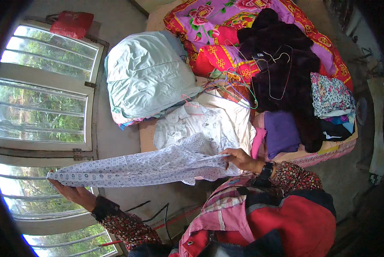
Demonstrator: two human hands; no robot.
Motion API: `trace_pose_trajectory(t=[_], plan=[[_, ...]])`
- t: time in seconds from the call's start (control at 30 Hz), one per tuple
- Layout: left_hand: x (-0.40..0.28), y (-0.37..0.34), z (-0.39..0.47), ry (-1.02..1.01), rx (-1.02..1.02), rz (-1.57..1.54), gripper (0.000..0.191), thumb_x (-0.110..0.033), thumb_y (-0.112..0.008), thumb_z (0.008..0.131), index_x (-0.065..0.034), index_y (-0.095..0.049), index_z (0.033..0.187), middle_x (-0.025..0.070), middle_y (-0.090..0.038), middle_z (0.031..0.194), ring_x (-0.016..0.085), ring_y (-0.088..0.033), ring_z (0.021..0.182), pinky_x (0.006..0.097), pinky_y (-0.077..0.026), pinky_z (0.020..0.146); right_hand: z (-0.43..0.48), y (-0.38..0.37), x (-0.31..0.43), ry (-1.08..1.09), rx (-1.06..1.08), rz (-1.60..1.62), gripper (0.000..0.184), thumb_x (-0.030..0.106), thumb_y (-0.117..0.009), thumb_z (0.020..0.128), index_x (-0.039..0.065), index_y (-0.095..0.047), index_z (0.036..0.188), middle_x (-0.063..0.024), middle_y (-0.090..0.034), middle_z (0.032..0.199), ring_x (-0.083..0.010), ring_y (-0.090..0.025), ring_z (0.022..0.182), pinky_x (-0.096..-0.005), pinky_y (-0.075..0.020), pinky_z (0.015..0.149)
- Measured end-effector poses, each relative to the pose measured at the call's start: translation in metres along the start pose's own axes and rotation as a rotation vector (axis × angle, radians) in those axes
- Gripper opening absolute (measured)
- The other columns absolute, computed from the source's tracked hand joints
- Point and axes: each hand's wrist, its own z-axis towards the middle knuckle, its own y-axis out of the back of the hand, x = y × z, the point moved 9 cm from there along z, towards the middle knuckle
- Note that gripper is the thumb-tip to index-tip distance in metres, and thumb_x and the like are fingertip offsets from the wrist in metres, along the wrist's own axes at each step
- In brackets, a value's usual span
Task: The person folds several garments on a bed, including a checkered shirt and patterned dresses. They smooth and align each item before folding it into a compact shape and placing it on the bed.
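A pale garment with small round dots (124, 168) is stretched between my two hands. My left hand (73, 192) grips its far left end, in front of the barred window. My right hand (241, 159), with a black watch at the wrist, pinches the other end near the bed's edge. Part of the garment hangs over a white printed garment (211, 123) lying on the bed. A pink hanger (192, 109) rests at that printed garment's neck. Beside it lie a cream cloth (240, 120) and a folded purple garment (280, 133).
A tall heap under a pale green cover (150, 74) stands at the bed's left. Several tangled hangers (237, 91) lie mid-bed. A dark fur-like coat (275, 74) with wire hangers on it covers part of a red and purple floral quilt (204, 16). Folded clothes (331, 96) lie at the right.
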Motion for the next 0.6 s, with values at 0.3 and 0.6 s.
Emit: trace_pose_trajectory(t=[0.3, 0.6], plan=[[0.007, -0.022, -0.007, 0.111, 0.004, -0.224, 0.071, -0.051, -0.041, 0.092, 0.0098, -0.046, 0.128, 0.0283, -0.044, 0.134, 0.042, -0.045, 0.122, 0.048, -0.036, 0.1, -0.007, -0.009, -0.055, -0.511, -0.015, 0.742, 0.026, 0.022, -0.047, 0.099, 0.004, -0.048, 0.118, -0.0081, -0.061, 0.098, -0.0212, -0.066, 0.08, -0.0355, -0.0555, 0.073], [0.002, -0.032, -0.006, 0.236, 0.064, -0.303, 0.069, -0.055, -0.046, 0.091, 0.0043, -0.052, 0.125, 0.0274, -0.046, 0.132, 0.041, -0.046, 0.12, 0.049, -0.038, 0.101, -0.008, -0.062, -0.16, -0.847, 0.125, 0.541, 0.02, 0.018, -0.058, 0.094, 0.005, -0.055, 0.109, -0.0063, -0.062, 0.085, -0.0194, -0.066, 0.075, -0.0314, -0.0554, 0.067]])
